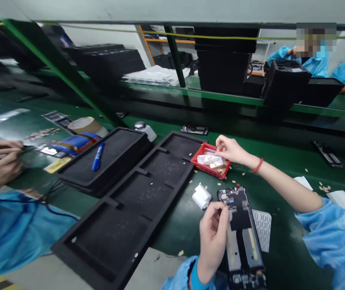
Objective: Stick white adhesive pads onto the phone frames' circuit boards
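Note:
An opened phone, its inner boards and battery bay exposed, lies on the green bench. At its upper left edge my left hand is closed in a pinch; whatever the fingertips hold is hidden. My right hand, a red bracelet at its wrist, reaches over a small red bin. Its thumb and fingers are closed at the bin's far edge, and I cannot make out anything between them. White crumpled paper and small tan pieces fill the bin. A sheet with rounded cut-outs lies partly beneath the phone.
Left of the bin runs a long black compartment tray; beside it, a blue marker rests on a black box. A white roll and scattered tan scraps lie nearby. A co-worker's hands are at far left.

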A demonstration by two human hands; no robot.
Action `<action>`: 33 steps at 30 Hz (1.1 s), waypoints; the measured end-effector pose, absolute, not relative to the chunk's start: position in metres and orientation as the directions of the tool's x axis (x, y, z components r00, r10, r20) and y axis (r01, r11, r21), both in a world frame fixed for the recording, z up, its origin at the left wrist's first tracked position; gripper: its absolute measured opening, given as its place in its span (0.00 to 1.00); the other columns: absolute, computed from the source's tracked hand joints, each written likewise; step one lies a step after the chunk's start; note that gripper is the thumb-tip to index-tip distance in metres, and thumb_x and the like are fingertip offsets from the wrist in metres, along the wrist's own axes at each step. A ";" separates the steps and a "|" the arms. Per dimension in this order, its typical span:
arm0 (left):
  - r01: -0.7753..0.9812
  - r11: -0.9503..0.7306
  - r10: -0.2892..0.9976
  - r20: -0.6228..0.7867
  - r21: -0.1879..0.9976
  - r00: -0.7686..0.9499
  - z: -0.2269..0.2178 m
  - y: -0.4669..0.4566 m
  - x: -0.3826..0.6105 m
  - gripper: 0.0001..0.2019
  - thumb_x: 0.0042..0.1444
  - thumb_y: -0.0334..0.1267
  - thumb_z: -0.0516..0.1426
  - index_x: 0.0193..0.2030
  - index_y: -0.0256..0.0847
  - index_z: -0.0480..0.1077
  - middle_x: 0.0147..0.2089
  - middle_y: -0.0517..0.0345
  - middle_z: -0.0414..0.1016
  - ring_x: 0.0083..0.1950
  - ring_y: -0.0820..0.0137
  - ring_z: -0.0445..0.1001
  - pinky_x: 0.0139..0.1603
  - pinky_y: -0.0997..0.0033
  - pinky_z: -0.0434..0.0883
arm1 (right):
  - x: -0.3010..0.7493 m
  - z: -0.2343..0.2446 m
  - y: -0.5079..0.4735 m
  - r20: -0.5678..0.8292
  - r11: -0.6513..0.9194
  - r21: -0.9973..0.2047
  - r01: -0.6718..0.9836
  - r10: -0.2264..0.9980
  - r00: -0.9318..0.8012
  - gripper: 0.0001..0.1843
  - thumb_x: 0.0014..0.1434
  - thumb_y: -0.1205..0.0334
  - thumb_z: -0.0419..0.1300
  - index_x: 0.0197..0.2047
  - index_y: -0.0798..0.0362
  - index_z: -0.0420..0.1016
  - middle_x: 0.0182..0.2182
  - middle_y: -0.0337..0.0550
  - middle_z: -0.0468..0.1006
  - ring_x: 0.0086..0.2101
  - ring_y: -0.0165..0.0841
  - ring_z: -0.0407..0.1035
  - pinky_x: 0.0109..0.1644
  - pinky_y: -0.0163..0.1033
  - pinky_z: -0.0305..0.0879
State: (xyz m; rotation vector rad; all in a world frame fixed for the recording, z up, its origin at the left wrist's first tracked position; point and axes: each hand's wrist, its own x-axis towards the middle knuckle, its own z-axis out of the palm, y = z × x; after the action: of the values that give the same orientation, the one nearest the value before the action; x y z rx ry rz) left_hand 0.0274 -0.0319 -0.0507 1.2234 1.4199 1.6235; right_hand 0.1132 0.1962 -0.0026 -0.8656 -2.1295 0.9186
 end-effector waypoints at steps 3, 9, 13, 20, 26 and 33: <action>0.049 -0.136 0.918 0.144 0.990 -0.370 -0.054 -0.039 0.021 0.13 0.67 0.45 0.56 0.34 0.40 0.71 0.26 0.64 0.65 0.25 0.76 0.65 0.26 0.80 0.66 | 0.101 -0.017 0.211 0.238 0.503 -0.799 0.328 0.767 -0.597 0.09 0.57 0.70 0.67 0.30 0.55 0.70 0.26 0.34 0.76 0.28 0.29 0.73 0.36 0.37 0.72; -0.083 -0.153 0.908 0.107 0.985 -0.406 -0.058 -0.041 0.012 0.08 0.66 0.44 0.59 0.46 0.46 0.69 0.28 0.65 0.69 0.25 0.77 0.68 0.27 0.81 0.68 | 0.130 -0.001 0.171 0.259 0.436 -0.851 0.294 0.834 -0.488 0.04 0.62 0.66 0.63 0.34 0.53 0.73 0.32 0.43 0.82 0.34 0.35 0.79 0.40 0.40 0.77; -0.170 -0.126 0.923 0.053 0.977 -0.381 -0.050 -0.032 0.017 0.24 0.65 0.44 0.60 0.65 0.46 0.63 0.32 0.61 0.76 0.25 0.76 0.72 0.29 0.78 0.74 | 0.161 0.018 0.099 0.375 0.466 -0.836 0.288 0.870 -0.321 0.02 0.63 0.64 0.64 0.38 0.52 0.76 0.36 0.43 0.83 0.38 0.34 0.79 0.44 0.40 0.79; -0.102 -0.118 0.933 0.075 0.988 -0.352 -0.039 -0.019 0.040 0.17 0.66 0.46 0.58 0.58 0.43 0.71 0.27 0.62 0.78 0.22 0.75 0.74 0.21 0.78 0.73 | 0.189 0.012 0.012 0.442 0.493 -0.777 0.392 0.870 -0.217 0.07 0.62 0.72 0.63 0.39 0.49 0.77 0.43 0.45 0.79 0.44 0.35 0.77 0.43 0.38 0.77; -0.022 -0.177 0.913 0.156 0.984 -0.376 -0.034 -0.025 0.057 0.14 0.68 0.42 0.57 0.57 0.43 0.71 0.34 0.57 0.82 0.31 0.70 0.83 0.26 0.79 0.78 | 0.189 0.015 -0.010 0.526 0.493 -0.685 0.536 0.844 -0.104 0.09 0.60 0.72 0.65 0.40 0.47 0.79 0.48 0.47 0.75 0.49 0.41 0.72 0.49 0.49 0.73; 0.086 -0.267 0.842 0.276 0.960 -0.463 -0.034 -0.032 0.063 0.14 0.67 0.35 0.58 0.59 0.42 0.70 0.52 0.49 0.82 0.49 0.63 0.85 0.46 0.69 0.83 | 0.181 0.016 -0.015 0.492 0.462 -0.739 0.491 0.867 -0.076 0.06 0.59 0.68 0.68 0.39 0.47 0.80 0.56 0.49 0.71 0.57 0.46 0.69 0.58 0.55 0.71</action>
State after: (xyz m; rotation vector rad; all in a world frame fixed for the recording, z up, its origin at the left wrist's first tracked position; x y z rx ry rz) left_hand 0.0632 -0.0320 -0.0343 1.1616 1.4319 1.7865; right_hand 0.1807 -0.0155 0.0162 -1.1713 -1.7239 0.4770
